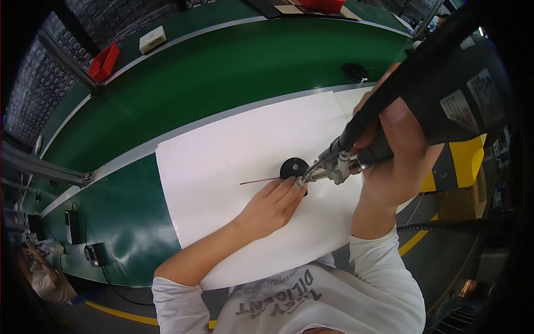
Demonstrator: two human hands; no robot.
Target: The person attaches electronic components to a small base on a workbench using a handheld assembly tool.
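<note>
A black round part with a small light centre lies on a white sheet. A thin dark wire runs out from it to the left. The fingers of my left hand are pressed together on the part's near edge, holding it against the sheet. My right hand is wrapped round a bulky black electric screwdriver, held tilted, with a metal nozzle and a tube alongside. The nozzle's tip meets the part right beside my left fingertips; the exact contact point is hidden.
A green bench with a metal rail lies beyond the sheet. On it are a red bin, a white box and a small black object. Black adapters lie left. A person sits far left; a yellow panel stands right.
</note>
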